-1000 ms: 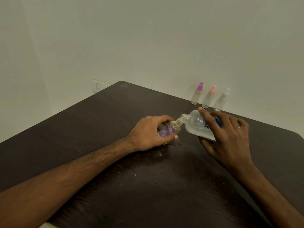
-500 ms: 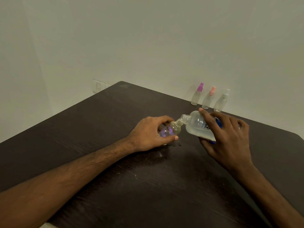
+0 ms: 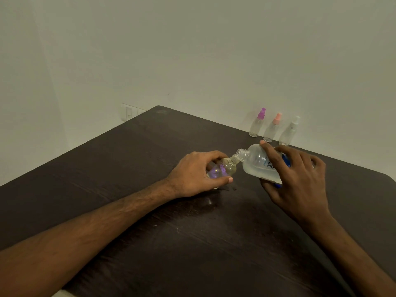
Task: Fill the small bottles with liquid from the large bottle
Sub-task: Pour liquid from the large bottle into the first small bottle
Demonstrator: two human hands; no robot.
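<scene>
Dark table [image 3: 132, 176] with open room to the left of a tilted large bottle [image 3: 258, 166].

Behind the large bottle, a row of three spray bottles [image 3: 270, 131] stood against the wall and closed that side. Just left of it, the left hand [image 3: 192, 176] gripped a small bottle [image 3: 224, 169], blocking the way, and the forearm crossed the table toward the viewer. The right hand [image 3: 300, 183], wrapped around the large bottle, blocked its right side. Farther left of the large bottle, bare tabletop stretched to the far corner.

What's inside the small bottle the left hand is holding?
Pale yellowish liquid shows through the small bottle, plus a purple patch. The left hand covers its base, hiding the fill level.
</scene>
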